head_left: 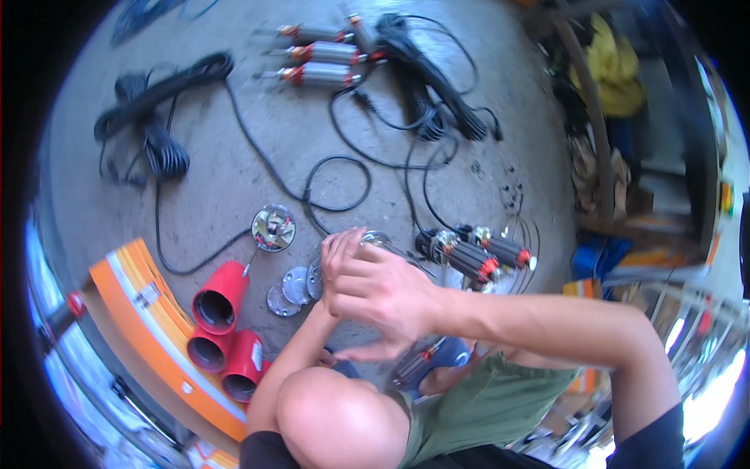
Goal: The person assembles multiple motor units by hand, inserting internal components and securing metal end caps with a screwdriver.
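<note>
My right hand (387, 293) reaches across from the right and lies over my left hand. Its thumb stands well apart from the fingers, and I see nothing held in it. Most of my left hand (342, 246) is covered; its fingers look bent round something I cannot make out. Just beyond both hands shows part of a round metal piece (376, 237), with a cable close to it. Several flat metal discs (295, 286) lie on the floor left of my hands. A round metal end housing (273, 228) with parts inside sits farther left, joined to a black cable.
Red tubes (219, 297) lie beside an orange carton (141, 289) at the left. Motor rotors (320, 74) and bundled black cables (426, 74) lie far off. More rotors (466, 258) lie right. Loose cable (258, 148) loops over the floor; a shelf (641, 227) borders the right.
</note>
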Demonstrator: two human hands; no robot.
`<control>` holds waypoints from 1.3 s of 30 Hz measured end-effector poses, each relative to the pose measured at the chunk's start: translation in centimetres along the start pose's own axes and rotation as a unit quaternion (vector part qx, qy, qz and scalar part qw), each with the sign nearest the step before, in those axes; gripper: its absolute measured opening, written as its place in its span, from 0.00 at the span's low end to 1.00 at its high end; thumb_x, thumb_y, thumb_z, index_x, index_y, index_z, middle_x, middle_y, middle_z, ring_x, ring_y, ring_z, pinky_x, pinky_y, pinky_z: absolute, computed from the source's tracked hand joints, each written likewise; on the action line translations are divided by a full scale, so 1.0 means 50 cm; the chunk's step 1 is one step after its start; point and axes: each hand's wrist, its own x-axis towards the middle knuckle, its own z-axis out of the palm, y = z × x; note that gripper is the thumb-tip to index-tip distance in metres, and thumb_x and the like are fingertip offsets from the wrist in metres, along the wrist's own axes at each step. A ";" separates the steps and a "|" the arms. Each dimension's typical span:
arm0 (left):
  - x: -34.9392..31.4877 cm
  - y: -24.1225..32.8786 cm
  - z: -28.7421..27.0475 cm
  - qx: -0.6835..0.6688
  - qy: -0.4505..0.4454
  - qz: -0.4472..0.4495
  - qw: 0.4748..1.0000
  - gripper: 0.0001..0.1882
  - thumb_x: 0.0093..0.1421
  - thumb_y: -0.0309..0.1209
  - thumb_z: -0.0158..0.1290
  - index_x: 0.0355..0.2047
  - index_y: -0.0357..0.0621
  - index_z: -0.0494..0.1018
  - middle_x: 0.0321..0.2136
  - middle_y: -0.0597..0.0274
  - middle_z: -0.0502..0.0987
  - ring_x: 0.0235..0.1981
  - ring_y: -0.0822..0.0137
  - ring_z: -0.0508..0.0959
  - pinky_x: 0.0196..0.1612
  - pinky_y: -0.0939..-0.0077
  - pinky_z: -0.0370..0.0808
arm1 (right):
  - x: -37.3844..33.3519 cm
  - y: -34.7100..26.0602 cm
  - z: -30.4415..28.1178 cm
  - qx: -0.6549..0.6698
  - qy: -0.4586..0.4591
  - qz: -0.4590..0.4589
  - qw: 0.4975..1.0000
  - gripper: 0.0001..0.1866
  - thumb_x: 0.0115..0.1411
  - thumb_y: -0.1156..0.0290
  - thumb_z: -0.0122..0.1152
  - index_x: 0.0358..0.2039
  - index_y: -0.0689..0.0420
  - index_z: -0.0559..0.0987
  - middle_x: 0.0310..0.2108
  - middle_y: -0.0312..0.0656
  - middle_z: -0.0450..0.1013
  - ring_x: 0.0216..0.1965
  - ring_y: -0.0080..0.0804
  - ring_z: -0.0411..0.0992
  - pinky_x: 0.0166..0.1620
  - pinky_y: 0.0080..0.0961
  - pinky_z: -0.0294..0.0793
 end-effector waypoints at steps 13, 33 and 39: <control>0.001 -0.018 0.018 0.243 -0.053 0.126 0.960 0.21 0.60 0.41 0.60 0.49 0.42 0.77 0.42 0.53 0.81 0.47 0.52 0.81 0.55 0.50 0.72 | -0.089 -0.003 0.000 -0.351 -0.093 0.117 0.924 0.21 0.51 0.63 0.72 0.46 0.55 0.80 0.42 0.43 0.77 0.47 0.40 0.79 0.48 0.36 0.79; 0.011 0.031 -0.032 0.013 -0.030 0.019 0.999 0.30 0.56 0.46 0.64 0.52 0.36 0.77 0.47 0.47 0.82 0.53 0.46 0.80 0.60 0.49 0.71 | -0.016 0.000 -0.004 -0.127 0.010 0.010 0.992 0.29 0.53 0.39 0.71 0.35 0.54 0.79 0.33 0.40 0.73 0.40 0.41 0.72 0.43 0.39 0.68; 0.023 0.043 -0.046 -0.001 -0.045 -0.005 0.999 0.30 0.60 0.45 0.60 0.55 0.35 0.75 0.50 0.45 0.82 0.55 0.45 0.80 0.62 0.48 0.70 | 0.001 0.011 -0.022 -0.097 0.003 0.026 0.995 0.28 0.56 0.40 0.68 0.36 0.55 0.78 0.34 0.40 0.72 0.43 0.41 0.72 0.44 0.40 0.68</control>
